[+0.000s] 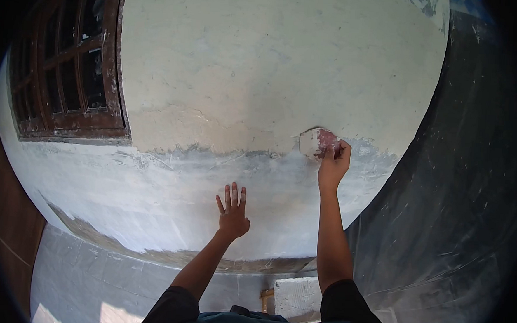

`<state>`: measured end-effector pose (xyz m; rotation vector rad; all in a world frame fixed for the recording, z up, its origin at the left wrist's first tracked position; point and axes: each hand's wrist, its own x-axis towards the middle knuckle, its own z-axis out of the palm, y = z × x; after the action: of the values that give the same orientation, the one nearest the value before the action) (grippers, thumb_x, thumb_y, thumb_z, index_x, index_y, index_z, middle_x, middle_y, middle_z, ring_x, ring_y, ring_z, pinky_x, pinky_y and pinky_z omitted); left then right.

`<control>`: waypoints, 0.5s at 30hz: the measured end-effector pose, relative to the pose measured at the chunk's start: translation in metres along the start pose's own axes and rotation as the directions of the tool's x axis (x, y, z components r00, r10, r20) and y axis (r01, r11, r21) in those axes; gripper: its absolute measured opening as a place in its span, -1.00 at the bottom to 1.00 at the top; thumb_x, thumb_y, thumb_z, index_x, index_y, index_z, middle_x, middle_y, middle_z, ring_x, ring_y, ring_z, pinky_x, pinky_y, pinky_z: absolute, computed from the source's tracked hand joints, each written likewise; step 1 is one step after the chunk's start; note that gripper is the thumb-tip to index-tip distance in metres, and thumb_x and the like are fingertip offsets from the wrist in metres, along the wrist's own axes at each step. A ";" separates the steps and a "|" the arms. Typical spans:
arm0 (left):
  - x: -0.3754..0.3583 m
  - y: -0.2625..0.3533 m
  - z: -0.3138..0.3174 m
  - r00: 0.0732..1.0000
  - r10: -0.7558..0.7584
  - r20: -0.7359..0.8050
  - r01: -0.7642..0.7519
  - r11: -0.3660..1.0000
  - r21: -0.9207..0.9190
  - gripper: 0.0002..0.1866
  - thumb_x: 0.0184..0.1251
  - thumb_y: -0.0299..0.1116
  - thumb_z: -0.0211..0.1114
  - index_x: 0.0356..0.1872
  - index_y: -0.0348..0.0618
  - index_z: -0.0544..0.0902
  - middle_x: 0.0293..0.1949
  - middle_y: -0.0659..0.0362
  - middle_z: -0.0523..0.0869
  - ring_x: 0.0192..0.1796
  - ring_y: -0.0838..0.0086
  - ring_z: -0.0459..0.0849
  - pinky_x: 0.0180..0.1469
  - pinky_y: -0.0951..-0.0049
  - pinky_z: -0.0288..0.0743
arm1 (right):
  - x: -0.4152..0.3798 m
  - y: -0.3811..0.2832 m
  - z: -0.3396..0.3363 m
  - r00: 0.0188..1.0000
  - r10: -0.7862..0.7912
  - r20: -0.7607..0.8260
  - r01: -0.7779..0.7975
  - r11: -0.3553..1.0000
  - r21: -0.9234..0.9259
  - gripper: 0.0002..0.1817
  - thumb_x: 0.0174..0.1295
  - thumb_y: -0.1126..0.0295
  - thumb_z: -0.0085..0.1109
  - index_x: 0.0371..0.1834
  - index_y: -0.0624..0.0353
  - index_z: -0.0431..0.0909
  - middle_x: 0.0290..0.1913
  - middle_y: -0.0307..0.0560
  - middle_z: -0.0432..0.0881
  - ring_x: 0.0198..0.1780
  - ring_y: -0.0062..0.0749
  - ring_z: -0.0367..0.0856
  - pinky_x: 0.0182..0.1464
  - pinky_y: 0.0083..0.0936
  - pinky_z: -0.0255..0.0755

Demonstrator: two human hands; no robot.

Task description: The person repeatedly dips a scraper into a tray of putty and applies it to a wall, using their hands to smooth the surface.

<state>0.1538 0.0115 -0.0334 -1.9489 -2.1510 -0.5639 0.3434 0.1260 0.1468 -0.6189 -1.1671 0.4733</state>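
Observation:
My right hand [333,164] pinches the edge of a flat, roundish reddish piece [324,140] smeared with white, and I cannot tell whether it is sandpaper or a scraper. The piece lies against the wall [275,74], at the ragged line between the cream upper part and the whiter lower part. Lower and to the left, my left hand [232,213] has its fingers spread towards the white lower wall, with nothing in it. Pale dust or filler coats its fingertips.
A brown wooden window [71,58] with dark panes is set in the wall at upper left. Dark sheeting [445,171] covers the right side. Below, a white-smeared block or board [297,298] stands on the grey floor [89,275] near my body.

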 end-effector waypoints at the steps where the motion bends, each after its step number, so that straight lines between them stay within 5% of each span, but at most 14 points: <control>1: 0.001 -0.001 0.000 1.000 0.009 -0.005 -0.009 1.000 -0.002 0.06 0.01 -0.18 0.24 0.45 -0.25 -0.23 0.45 -0.24 -0.38 0.48 -0.16 -0.48 0.35 -0.34 -0.49 | 0.003 0.000 -0.001 1.000 -0.004 0.004 0.004 1.000 0.000 -0.75 0.21 0.65 0.01 -0.03 0.35 0.40 -0.22 -0.06 0.54 -0.20 -0.50 0.51 -0.12 -0.59 0.40; 4: 0.003 0.000 0.004 1.000 0.003 -0.023 -0.002 0.999 0.037 0.07 0.00 -0.17 0.25 0.46 -0.24 -0.24 0.45 -0.24 -0.39 0.48 -0.16 -0.49 0.34 -0.35 -0.49 | 0.003 0.006 -0.001 0.983 -0.034 0.183 0.043 0.998 -0.042 -0.76 0.23 0.63 0.01 -0.02 0.33 0.39 -0.27 -0.15 0.50 -0.28 -0.55 0.44 -0.16 -0.61 0.38; 7: 0.000 0.004 -0.002 1.000 -0.016 0.006 0.016 0.999 -0.034 0.06 0.00 -0.18 0.25 0.46 -0.23 -0.24 0.45 -0.23 -0.39 0.48 -0.16 -0.48 0.34 -0.35 -0.47 | 0.001 0.006 0.003 0.995 -0.037 0.095 0.048 0.992 -0.117 -0.77 0.24 0.64 0.00 -0.03 0.33 0.39 -0.26 -0.17 0.49 -0.29 -0.57 0.42 -0.17 -0.62 0.37; 11: -0.001 0.005 -0.011 0.999 -0.017 0.027 0.019 0.998 -0.065 0.05 0.01 -0.20 0.25 0.46 -0.23 -0.23 0.45 -0.23 -0.39 0.48 -0.15 -0.47 0.34 -0.35 -0.46 | 0.001 0.010 -0.002 0.994 0.074 0.084 -0.084 0.989 0.118 -0.78 0.24 0.65 -0.01 -0.05 0.32 0.39 -0.21 -0.15 0.48 -0.26 -0.58 0.41 -0.16 -0.62 0.36; 13: -0.002 0.006 -0.009 1.000 -0.013 -0.017 0.012 1.000 -0.023 0.03 0.00 -0.23 0.23 0.46 -0.23 -0.21 0.46 -0.22 -0.37 0.49 -0.15 -0.46 0.34 -0.36 -0.45 | -0.006 0.009 0.005 0.983 0.047 0.178 -0.045 0.999 -0.017 -0.78 0.25 0.65 -0.03 -0.04 0.31 0.39 -0.19 -0.11 0.50 -0.20 -0.55 0.45 -0.10 -0.63 0.36; 15: -0.004 0.010 -0.011 1.000 -0.024 -0.019 0.024 0.999 -0.036 0.02 0.00 -0.25 0.22 0.46 -0.22 -0.20 0.46 -0.22 -0.36 0.49 -0.15 -0.44 0.35 -0.35 -0.44 | -0.006 0.007 0.007 0.996 -0.025 0.085 0.033 0.995 -0.094 -0.78 0.25 0.65 -0.04 -0.04 0.29 0.38 -0.17 -0.09 0.50 -0.19 -0.55 0.46 -0.12 -0.64 0.36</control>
<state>0.1625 0.0040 -0.0237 -1.9302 -2.1700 -0.6271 0.3351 0.1286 0.1402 -0.6687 -1.2826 0.4235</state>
